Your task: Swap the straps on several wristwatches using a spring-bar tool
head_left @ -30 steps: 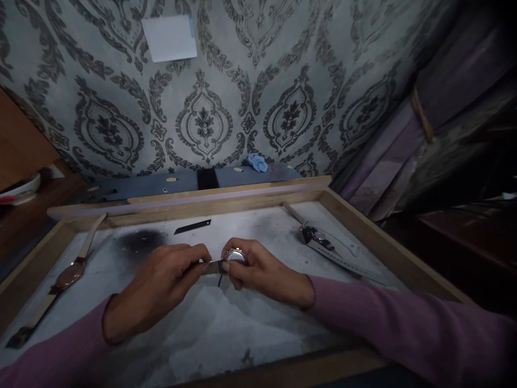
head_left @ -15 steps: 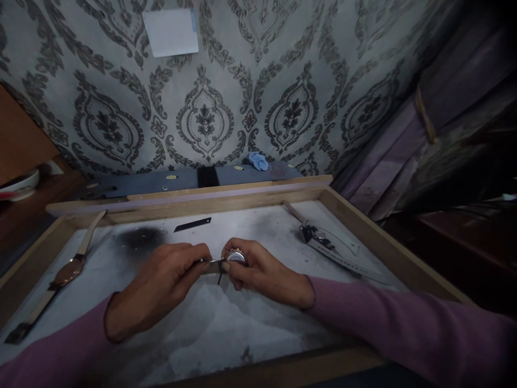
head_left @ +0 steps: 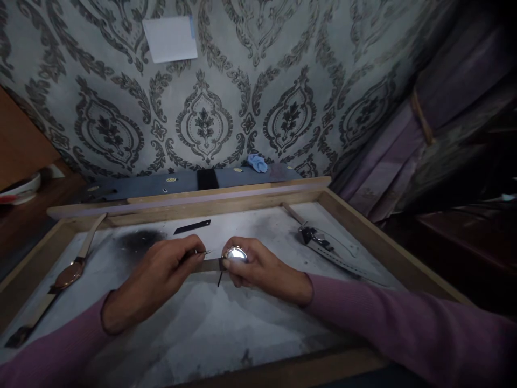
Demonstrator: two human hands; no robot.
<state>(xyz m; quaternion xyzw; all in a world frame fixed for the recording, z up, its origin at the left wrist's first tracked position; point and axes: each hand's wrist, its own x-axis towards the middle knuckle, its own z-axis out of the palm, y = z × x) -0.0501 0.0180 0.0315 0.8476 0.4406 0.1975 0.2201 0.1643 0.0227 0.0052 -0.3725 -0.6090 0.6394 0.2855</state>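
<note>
Between thumb and fingers, my right hand (head_left: pixel 258 269) grips a round watch case (head_left: pixel 236 255), its shiny face turned up and reflecting light. A flat strap piece (head_left: pixel 210 264) runs from the case toward my left hand (head_left: pixel 161 275). The fingers of my left hand are pinched around a small thin metal item (head_left: pixel 207 251), too small to make out. A short dark pin-like thing (head_left: pixel 219 278) sticks down below the strap. Behind my hands a dark flat blade (head_left: pixel 192 227) lies on the white surface.
A wooden-framed tray (head_left: pixel 226 199) surrounds the work. On its left lies a watch with a pale strap (head_left: pixel 69 274); on its right, a strap with dark metal parts (head_left: pixel 339 261). Behind it sit a crumpled blue cloth (head_left: pixel 257 163) and patterned wall. A bowl (head_left: pixel 22 189) is far left.
My left fingertips have moved slightly up and left, away from the watch case, and a thin metal item now shows at them. The case now reflects brightly.
</note>
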